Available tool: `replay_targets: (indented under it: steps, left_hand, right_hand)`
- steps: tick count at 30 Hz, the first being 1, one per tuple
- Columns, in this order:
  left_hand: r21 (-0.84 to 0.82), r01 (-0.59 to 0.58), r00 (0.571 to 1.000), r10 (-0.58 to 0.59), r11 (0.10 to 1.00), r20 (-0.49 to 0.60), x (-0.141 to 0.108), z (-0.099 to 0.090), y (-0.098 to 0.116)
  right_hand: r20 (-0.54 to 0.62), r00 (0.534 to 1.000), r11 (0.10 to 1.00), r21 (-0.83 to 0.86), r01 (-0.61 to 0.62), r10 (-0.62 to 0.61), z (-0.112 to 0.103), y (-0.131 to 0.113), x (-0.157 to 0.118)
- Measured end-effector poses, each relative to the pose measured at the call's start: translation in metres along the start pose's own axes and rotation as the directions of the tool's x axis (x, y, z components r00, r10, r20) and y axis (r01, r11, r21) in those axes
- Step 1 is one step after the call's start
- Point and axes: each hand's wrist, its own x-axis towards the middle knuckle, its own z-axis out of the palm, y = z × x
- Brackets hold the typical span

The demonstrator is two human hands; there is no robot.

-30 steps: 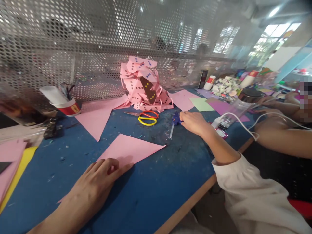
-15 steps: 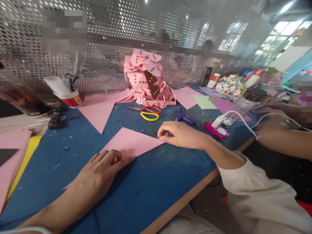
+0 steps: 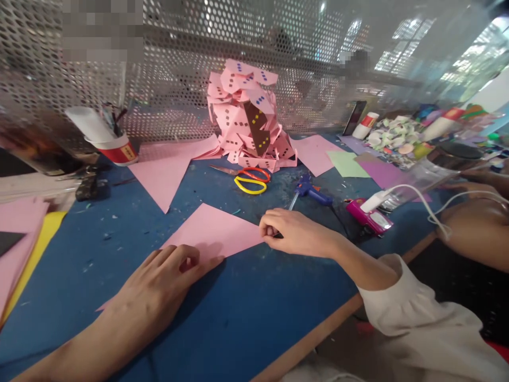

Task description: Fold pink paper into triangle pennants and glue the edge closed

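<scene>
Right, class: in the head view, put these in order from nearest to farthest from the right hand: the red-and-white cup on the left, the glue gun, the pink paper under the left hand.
1. Pink paper: its right corner is at the right hand's fingertips.
2. Glue gun: just beyond that hand.
3. Red-and-white cup: back left, near the mesh.

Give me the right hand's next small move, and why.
Probably lift the right corner of the pink sheet inward: the right hand has its fingertips at that corner, and the left hand rests on the sheet, which should steady it.
</scene>
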Motion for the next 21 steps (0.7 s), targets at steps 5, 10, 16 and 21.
replay_targets:
  steps: [5,10,16,21]
  left_hand:
    - [0.002,-0.020,1.000,0.020,1.000,-0.008,-0.003,0.002,-0.002]
    - [-0.005,-0.031,0.999,0.031,1.000,-0.010,-0.003,0.001,-0.002]
    - [-0.029,-0.020,1.000,0.020,0.999,0.000,-0.002,-0.004,0.000]
    - [-0.033,-0.002,1.000,0.002,0.999,0.009,-0.003,-0.005,0.001]
  right_hand:
    - [-0.033,0.999,0.998,-0.046,-0.044,0.043,0.005,-0.002,0.000]
    - [-0.064,0.996,0.995,-0.076,-0.060,0.055,0.010,-0.003,0.000]
    - [-0.051,0.996,0.992,-0.095,-0.084,0.079,0.011,-0.001,0.000]
    - [-0.049,0.996,0.993,-0.087,-0.082,0.078,0.010,0.000,-0.001]
